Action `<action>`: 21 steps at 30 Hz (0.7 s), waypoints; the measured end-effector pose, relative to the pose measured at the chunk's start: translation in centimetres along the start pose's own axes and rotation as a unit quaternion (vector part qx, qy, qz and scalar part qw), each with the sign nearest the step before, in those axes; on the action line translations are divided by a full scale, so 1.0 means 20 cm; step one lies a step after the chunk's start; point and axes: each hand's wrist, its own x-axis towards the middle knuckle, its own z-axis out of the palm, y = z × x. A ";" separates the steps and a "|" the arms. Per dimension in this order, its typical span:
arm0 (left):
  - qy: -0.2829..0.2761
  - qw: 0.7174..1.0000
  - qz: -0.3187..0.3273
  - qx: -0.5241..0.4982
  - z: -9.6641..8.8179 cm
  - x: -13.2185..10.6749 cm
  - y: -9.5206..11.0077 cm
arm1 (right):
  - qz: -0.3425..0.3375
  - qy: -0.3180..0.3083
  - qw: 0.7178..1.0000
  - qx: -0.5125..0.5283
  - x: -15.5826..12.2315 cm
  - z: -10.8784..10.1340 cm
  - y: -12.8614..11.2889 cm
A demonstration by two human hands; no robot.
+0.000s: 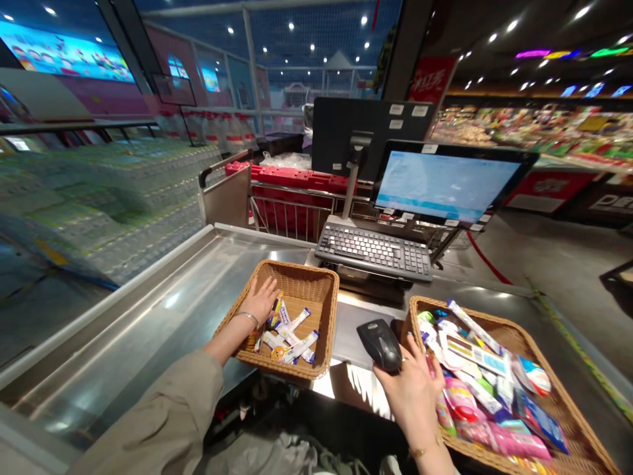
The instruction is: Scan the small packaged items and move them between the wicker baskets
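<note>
My left hand (pixel 262 300) is inside the left wicker basket (pixel 327 316), its fingers spread along the left side. Under and beside it lie several small snack packets (pixel 293 336) in white, blue and yellow wrappers. My right hand (pixel 413 389) is between a black barcode scanner (pixel 380 343) and the right wicker basket (pixel 568 359). Its fingers are apart, some at that basket's left rim, and the thumb is against the scanner's near end. Mixed packets and pink bottles (pixel 494 435) fill much of the right basket.
A black keyboard (pixel 373 251) and a lit monitor (pixel 448 185) stand behind the baskets, beside a second screen seen from its back (pixel 346 135). The metal counter (pixel 182 290) runs left. Beyond it are a shopping cart (pixel 291 214) and stacked drink packs (pixel 99 198).
</note>
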 end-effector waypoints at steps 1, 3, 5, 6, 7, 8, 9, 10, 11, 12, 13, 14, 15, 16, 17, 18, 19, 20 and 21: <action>-0.007 1.000 0.002 0.000 0.01 -0.01 -0.02 | 0.000 -0.003 1.000 -0.001 0.00 0.00 0.00; -0.019 1.000 0.007 -0.002 0.03 -0.02 -0.04 | -0.003 -0.008 1.000 -0.002 0.00 0.01 -0.01; -0.031 0.999 0.016 -0.003 0.04 -0.04 -0.06 | -0.005 -0.012 1.000 -0.003 -0.01 0.01 -0.01; -0.041 0.999 0.023 -0.002 0.05 -0.04 -0.06 | -0.004 -0.011 1.000 -0.004 -0.01 0.01 -0.02; -0.052 0.998 0.030 0.002 0.05 -0.05 -0.06 | -0.004 -0.009 1.000 -0.005 -0.01 0.01 -0.02; -0.064 0.997 0.038 0.008 0.05 -0.06 -0.06 | -0.004 -0.007 1.000 -0.007 -0.01 0.01 -0.02; -0.075 0.996 0.046 0.014 0.05 -0.07 -0.06 | -0.005 -0.005 1.000 -0.008 -0.01 0.01 -0.03; -0.084 0.995 0.055 0.019 0.05 -0.07 -0.06 | -0.007 -0.003 1.000 -0.008 -0.01 0.01 -0.03; -0.091 0.994 0.063 0.022 0.05 -0.08 -0.06 | -0.008 -0.001 1.000 -0.008 -0.01 0.01 -0.03; -0.092 0.993 0.070 0.019 0.05 -0.08 -0.06 | -0.010 0.000 1.000 -0.008 -0.01 0.01 -0.03; -0.091 0.993 0.079 0.014 0.05 -0.08 -0.07 | -0.010 0.000 1.000 -0.007 -0.01 0.02 -0.02; -0.092 0.992 0.089 0.009 0.06 -0.09 -0.07 | -0.009 0.001 1.000 -0.005 -0.01 0.02 -0.02; -0.092 0.991 0.098 0.003 0.07 -0.09 -0.08 | -0.007 0.001 1.000 -0.005 -0.01 0.02 -0.02; -0.092 0.990 0.106 -0.002 0.08 -0.09 -0.08 | -0.005 0.000 1.000 -0.005 -0.01 0.03 -0.02; -0.091 0.989 0.113 -0.008 0.09 -0.09 -0.09 | -0.003 -0.002 1.000 -0.005 -0.01 0.03 -0.02; -0.089 0.989 0.119 -0.015 0.11 -0.09 -0.10 | -0.002 -0.004 1.000 -0.006 -0.01 0.04 -0.01; -0.085 0.988 0.125 -0.022 0.14 -0.09 -0.10 | -0.002 -0.007 1.000 -0.008 -0.01 0.04 -0.01; -0.080 0.988 0.131 -0.030 0.16 -0.09 -0.11 | -0.002 -0.009 1.000 -0.010 -0.02 0.04 -0.01; -0.074 0.987 0.140 -0.035 0.19 -0.08 -0.12 | -0.004 -0.010 1.000 -0.011 -0.02 0.05 0.00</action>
